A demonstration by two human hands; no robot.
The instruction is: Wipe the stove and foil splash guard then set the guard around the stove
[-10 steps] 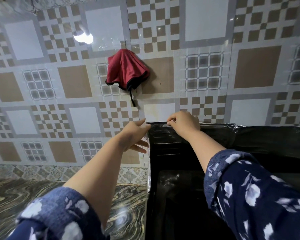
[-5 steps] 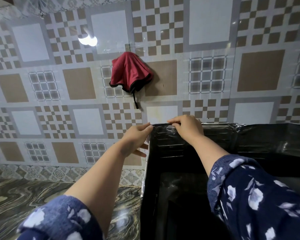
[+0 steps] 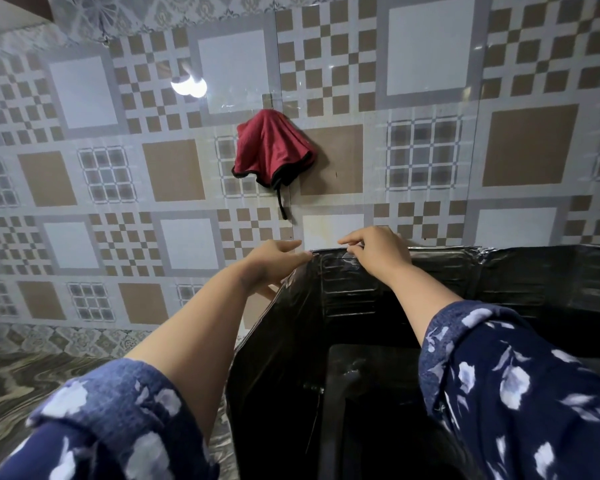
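Far left, marbled countertop [image 3: 32, 382] running beneath the patterned tile wall [image 3: 84, 188]. Floral navy sleeve [image 3: 111, 420] low in the frame, bare forearm reaching up and forward. Left hand [image 3: 274, 268] at the near-left corner of the foil splash guard [image 3: 499, 278], fingers stretched out and loosely together along the outer face of the top edge, thumb hidden behind; true pinch or mere rest against the foil, cannot tell. Above, red cloth [image 3: 271, 150] with black trim hanging on the wall, a cord dangling below it. Right hand [image 3: 378, 251] draped over the guard's back rim just right of that corner, fingers curled down over the edge and closed on the foil. Guard standing upright, dark and crinkled, back panel close against the tiles, left panel angling toward the camera. Stove [image 3: 378, 375] inside the guard, black and glossy, mostly in shadow. Second floral sleeve [image 3: 516, 393] filling the lower right.
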